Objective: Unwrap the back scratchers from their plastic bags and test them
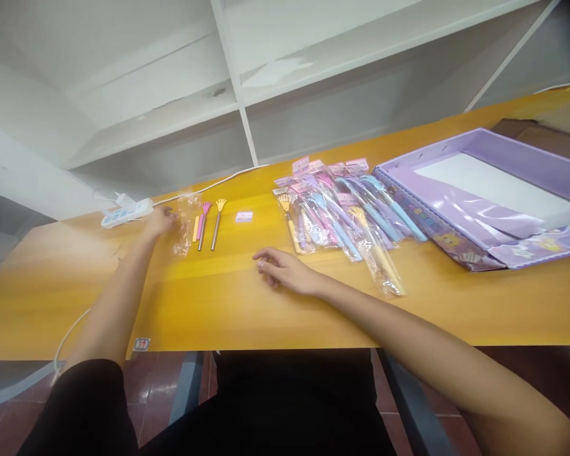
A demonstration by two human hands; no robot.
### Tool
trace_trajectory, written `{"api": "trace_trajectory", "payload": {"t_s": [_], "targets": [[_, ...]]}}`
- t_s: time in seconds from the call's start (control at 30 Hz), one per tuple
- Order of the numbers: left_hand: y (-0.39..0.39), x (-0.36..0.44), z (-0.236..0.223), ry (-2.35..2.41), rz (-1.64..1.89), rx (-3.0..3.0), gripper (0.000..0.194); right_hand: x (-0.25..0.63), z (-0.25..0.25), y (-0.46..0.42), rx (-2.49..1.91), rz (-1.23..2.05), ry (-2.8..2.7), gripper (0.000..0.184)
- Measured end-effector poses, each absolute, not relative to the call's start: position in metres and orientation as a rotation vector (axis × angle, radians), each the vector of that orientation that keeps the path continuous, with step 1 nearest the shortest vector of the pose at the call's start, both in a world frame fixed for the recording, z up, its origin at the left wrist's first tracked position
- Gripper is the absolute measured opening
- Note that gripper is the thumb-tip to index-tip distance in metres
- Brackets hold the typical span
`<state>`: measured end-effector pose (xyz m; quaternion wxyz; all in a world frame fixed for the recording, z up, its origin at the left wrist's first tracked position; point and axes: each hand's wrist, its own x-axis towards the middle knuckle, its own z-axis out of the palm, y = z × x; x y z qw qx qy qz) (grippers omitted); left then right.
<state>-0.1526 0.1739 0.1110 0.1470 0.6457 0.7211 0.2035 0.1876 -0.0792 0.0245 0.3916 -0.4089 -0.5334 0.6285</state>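
My left hand (159, 221) is over the table's left part, between a white power strip (127, 214) and an empty clear plastic wrapper (183, 228). Its fingers are blurred, and I cannot make out whether they hold anything. Right of the wrapper lie a pink hand-shaped back scratcher (203, 218) with a metal rod, a loose yellow handle (196, 228) and a yellow back scratcher (217, 223). My right hand (287, 270) rests at the middle of the table, holding nothing, its fingers loosely bent and apart. Beyond it is a small printed card (244, 216).
Several wrapped back scratchers (339, 218) in pastel colours are piled right of centre. A purple display box (484, 142) stands open at the right, with brown cardboard (536, 142) behind it. White shelving (240, 95) borders the far side; a white cable (218, 182) runs along the back.
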Motion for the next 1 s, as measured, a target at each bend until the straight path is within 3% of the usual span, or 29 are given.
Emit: {"api": "trace_trajectory", "payload": {"t_s": [0.13, 0.33, 0.57, 0.73, 1.0], "targets": [[0.169, -0.144, 0.100, 2.105, 0.464, 2.153, 0.022, 0.190, 0.029, -0.081, -1.071, 1.523, -1.479, 0.026], [0.111, -0.086, 0.112, 1.626, 0.743, 2.551, 0.024, 0.191, 0.031, -0.083, -1.029, 1.134, -1.981, 0.017], [0.037, 0.043, 0.086, 0.967, 0.340, 2.286, 0.028, 0.190, 0.029, -0.087, -1.050, 0.870, -1.979, 0.016], [0.041, 0.106, 0.052, 0.948, 0.372, 2.177, 0.047, 0.195, 0.034, -0.096, -1.066, 0.550, -1.714, 0.024], [0.033, 0.118, 0.045, 1.027, 0.489, 2.418, 0.052, 0.196, 0.031, -0.098, -0.985, 0.545, -2.019, 0.018]]}}
